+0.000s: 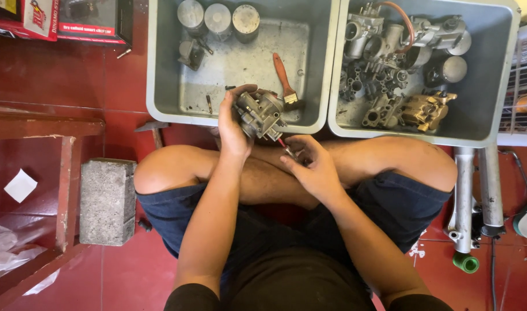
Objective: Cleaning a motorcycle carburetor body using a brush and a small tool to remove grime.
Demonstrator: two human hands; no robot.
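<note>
— Why is the carburetor (pixel 260 113) being held up like that, over the tub's edge?

— The left hand (pixel 233 128) is wrapping its fingers around the body, clamping it just above the knees, so the underside is facing the right hand (pixel 313 167). Anything dropping would be landing in the left tub (pixel 160 69).

— And the right hand?

— Its fingers are pinching together on a thin red-handled tool (pixel 285 146), the tip touching the carburetor's lower side.

— What's the carburetor looking like?

— Cast grey metal, knobbly, dull with grime. The tub is grey plastic, its floor wet and smeared; a brush (pixel 285 80) with an orange handle is lying inside, near three round pistons (pixel 218 18) at the back. The right tub (pixel 508 75) is holding more carburetors, one brassy.
</note>
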